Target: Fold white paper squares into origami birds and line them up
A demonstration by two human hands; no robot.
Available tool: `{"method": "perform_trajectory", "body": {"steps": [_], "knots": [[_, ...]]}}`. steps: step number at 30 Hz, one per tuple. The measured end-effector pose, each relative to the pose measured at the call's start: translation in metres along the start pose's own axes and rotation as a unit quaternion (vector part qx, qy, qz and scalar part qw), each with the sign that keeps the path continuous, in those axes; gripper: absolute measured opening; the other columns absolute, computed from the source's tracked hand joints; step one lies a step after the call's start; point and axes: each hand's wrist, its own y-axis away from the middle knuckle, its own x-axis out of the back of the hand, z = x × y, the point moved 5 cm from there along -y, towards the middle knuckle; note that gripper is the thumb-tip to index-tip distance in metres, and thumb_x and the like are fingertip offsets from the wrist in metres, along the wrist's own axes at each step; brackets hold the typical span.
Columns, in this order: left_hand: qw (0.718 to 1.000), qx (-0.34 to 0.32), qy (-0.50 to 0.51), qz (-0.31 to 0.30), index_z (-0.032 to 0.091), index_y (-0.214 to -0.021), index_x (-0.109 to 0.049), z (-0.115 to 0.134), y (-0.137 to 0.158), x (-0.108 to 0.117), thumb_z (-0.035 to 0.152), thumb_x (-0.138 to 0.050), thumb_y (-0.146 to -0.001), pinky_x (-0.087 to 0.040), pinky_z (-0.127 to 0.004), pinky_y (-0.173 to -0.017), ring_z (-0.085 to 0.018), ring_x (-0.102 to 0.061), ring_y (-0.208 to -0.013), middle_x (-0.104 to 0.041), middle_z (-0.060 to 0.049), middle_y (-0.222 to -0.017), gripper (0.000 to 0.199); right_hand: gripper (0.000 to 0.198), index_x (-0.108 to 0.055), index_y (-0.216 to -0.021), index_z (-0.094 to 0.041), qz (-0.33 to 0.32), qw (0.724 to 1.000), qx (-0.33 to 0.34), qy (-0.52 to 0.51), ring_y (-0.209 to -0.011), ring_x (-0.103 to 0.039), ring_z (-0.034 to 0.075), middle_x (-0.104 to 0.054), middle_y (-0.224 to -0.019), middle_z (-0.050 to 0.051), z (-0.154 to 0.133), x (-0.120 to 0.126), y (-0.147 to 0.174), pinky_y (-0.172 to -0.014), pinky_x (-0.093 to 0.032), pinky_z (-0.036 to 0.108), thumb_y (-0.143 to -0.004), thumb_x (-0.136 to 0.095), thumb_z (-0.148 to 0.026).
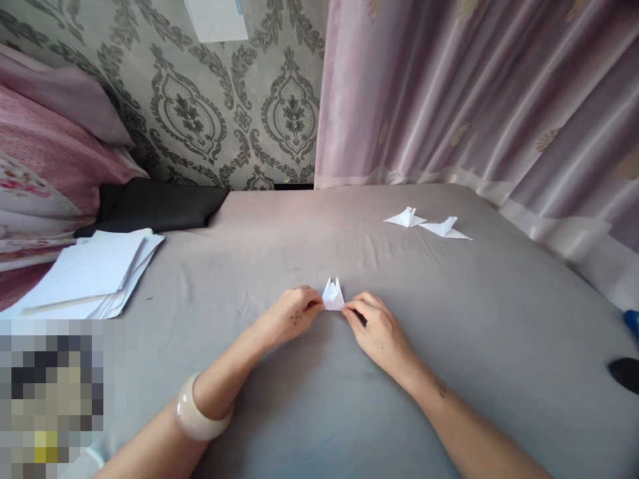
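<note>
I find folded paper (pixel 333 301) between left hand (pixel 294 314) and right hand (pixel 377 327), prongs pointing away, fingers pinching 2 near corners.

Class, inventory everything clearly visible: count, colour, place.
Folded paper: one, white, between hands
Paper figures: two, white, far right
Paper stack: one, white, left
Dark item: one, black, behind stack
Cover: one, grey, below
Curtain: one, mauve, right
Wall: one, grey, back
Wall sheet: one, white, top
Fabric: count unclear, pink, left
Edge objects: two, blue/black, right
Bangle: one, cream, left forearm
Left hand: one, bare, paper's left corner
Right hand: one, bare, paper's right corner
</note>
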Motion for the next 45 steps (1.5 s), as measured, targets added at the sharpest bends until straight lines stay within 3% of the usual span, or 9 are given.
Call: {"method": "perform_trajectory", "body": {"steps": [7,19,24,27,29,32,37,42,45], "knots": [[0.997,0.062,0.037,0.015,0.016,-0.071,-0.065,-0.008,-0.004,-0.004,0.031,-0.05,-0.082,-0.033,-0.023,-0.055,-0.012,-0.048,-0.056,-0.057,0.001,-0.062,0.024,0.018,-0.066,-0.078,-0.02,-0.005,0.997,-0.069,-0.023,-0.073,-0.061,0.015,-0.061,-0.092,0.004,0.008,-0.004,-0.008,-0.073,-0.048,0.03,-0.088,-0.055,-0.03],[0.994,0.102,0.009,0.02,0.018,-0.07,-0.063,-0.018,-0.006,-0.009,0.032,-0.055,-0.079,-0.035,-0.025,-0.057,-0.015,-0.052,-0.06,-0.062,-0.002,-0.067,0.019,0.019,-0.062,-0.066,-0.02,-0.013,0.994,-0.096,-0.045,-0.067,-0.059,0.013,-0.062,-0.089,0.002,0.01,-0.005,-0.014,-0.068,-0.046,0.03,-0.083,-0.06,-0.029],[0.998,0.033,-0.038,0.049,0.018,-0.09,-0.056,-0.007,0.0,-0.009,0.025,-0.046,-0.089,-0.042,-0.027,-0.063,-0.017,-0.056,-0.072,-0.061,-0.004,-0.086,0.012,0.015,-0.059,-0.07,-0.021,-0.015,0.993,-0.108,-0.033,-0.069,-0.059,0.014,-0.06,-0.087,0.001,0.011,-0.006,-0.014,-0.069,-0.046,0.029,-0.083,-0.062,-0.027],[0.989,-0.064,-0.114,0.061,0.018,-0.1,-0.054,0.011,0.003,-0.015,0.011,-0.036,-0.092,-0.047,-0.029,-0.077,-0.018,-0.055,-0.086,-0.059,-0.007,-0.099,0.021,0.005,-0.061,-0.084,-0.022,-0.002,0.998,-0.068,-0.008,-0.073,-0.059,0.015,-0.06,-0.088,0.002,0.002,-0.005,-0.01,-0.069,-0.047,0.029,-0.087,-0.057,-0.021],[0.976,-0.107,-0.185,0.033,0.017,-0.103,-0.056,0.024,0.005,-0.024,0.007,-0.033,-0.093,-0.048,-0.031,-0.082,-0.02,-0.054,-0.093,-0.059,-0.008,-0.102,0.027,0.017,-0.063,-0.094,-0.022,-0.017,0.999,-0.013,0.025,-0.082,-0.06,0.018,-0.061,-0.092,0.004,-0.008,-0.006,-0.006,-0.073,-0.047,0.029,-0.091,-0.048,-0.014],[0.95,-0.087,-0.298,-0.024,0.013,-0.098,-0.061,0.036,0.008,-0.041,0.006,-0.04,-0.091,-0.051,-0.031,-0.071,-0.024,-0.055,-0.09,-0.06,-0.011,-0.097,0.024,0.03,-0.064,-0.107,-0.02,-0.053,0.991,0.055,0.108,-0.092,-0.059,0.021,-0.062,-0.098,0.008,-0.021,-0.009,0.002,-0.079,-0.048,0.033,-0.094,-0.039,-0.009],[0.914,-0.066,-0.4,-0.002,0.005,-0.11,-0.063,0.05,0.018,-0.054,0.002,-0.045,-0.085,-0.051,-0.03,-0.062,-0.024,-0.056,-0.087,-0.061,-0.015,-0.095,0.03,0.035,-0.061,-0.12,-0.013,-0.072,0.97,0.101,0.208,-0.089,-0.057,0.024,-0.062,-0.099,0.012,-0.028,-0.008,0.011,-0.081,-0.049,0.037,-0.093,-0.041,-0.008],[0.913,-0.081,-0.392,-0.073,0.008,-0.088,-0.068,0.046,0.023,-0.049,0.006,-0.055,-0.08,-0.05,-0.031,-0.066,-0.026,-0.057,-0.088,-0.061,-0.013,-0.086,0.017,0.04,-0.063,-0.119,-0.014,-0.056,0.965,0.118,0.228,-0.091,-0.058,0.023,-0.063,-0.101,0.012,-0.027,0.001,0.017,-0.081,-0.05,0.036,-0.086,-0.044,-0.001],[0.943,-0.092,-0.316,-0.05,0.012,-0.08,-0.068,0.039,0.018,-0.035,0.007,-0.055,-0.078,-0.05,-0.032,-0.071,-0.025,-0.058,-0.089,-0.062,-0.011,-0.085,0.014,0.04,-0.066,-0.113,-0.016,-0.047,0.969,0.11,0.218,-0.092,-0.06,0.023,-0.064,-0.101,0.011,-0.022,0.006,0.019,-0.079,-0.05,0.035,-0.084,-0.044,-0.001]]}}
